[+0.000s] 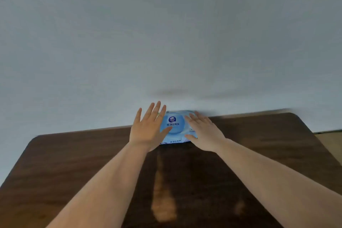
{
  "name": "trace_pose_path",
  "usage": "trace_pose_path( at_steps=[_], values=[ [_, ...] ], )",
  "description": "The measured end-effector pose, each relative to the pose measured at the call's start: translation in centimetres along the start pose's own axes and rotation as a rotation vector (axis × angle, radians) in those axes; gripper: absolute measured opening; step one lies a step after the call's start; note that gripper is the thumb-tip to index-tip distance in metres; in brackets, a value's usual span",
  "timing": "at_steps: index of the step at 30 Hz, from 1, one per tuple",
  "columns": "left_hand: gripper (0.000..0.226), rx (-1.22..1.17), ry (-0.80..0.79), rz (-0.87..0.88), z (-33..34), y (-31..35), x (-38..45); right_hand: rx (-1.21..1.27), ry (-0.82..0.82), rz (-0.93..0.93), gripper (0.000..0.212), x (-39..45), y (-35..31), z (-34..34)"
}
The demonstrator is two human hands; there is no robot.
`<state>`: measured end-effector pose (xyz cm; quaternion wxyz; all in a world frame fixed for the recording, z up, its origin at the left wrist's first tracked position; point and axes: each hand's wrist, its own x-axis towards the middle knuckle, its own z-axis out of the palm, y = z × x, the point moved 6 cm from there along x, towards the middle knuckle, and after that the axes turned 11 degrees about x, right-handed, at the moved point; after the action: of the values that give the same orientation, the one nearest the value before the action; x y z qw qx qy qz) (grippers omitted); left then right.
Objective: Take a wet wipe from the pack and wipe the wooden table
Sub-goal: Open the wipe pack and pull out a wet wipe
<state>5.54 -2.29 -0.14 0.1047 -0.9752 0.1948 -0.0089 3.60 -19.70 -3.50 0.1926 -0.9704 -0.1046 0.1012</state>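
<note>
A light blue wet wipe pack with a round lid and a dark logo lies at the far edge of the dark wooden table, against the wall. My left hand hovers at the pack's left side, fingers spread, thumb over its lower left part. Over the pack's right side is my right hand, fingers spread and flat, covering that end. Neither hand holds anything. No wipe shows outside the pack.
A plain pale wall rises right behind the table's far edge. The table has rounded far corners. A strip of light floor shows past the right edge.
</note>
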Motion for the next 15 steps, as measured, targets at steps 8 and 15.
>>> trace_pose_path(
  at_steps=[8,15],
  values=[
    [0.073,0.063,-0.132,0.063,7.2,1.7,3.5,0.033,-0.049,0.074,0.08,4.0,3.4,4.4],
    [0.074,0.005,-0.128,0.078,9.7,2.8,5.8,0.141,-0.095,0.101,0.083,5.6,5.5,6.7]
  ],
)
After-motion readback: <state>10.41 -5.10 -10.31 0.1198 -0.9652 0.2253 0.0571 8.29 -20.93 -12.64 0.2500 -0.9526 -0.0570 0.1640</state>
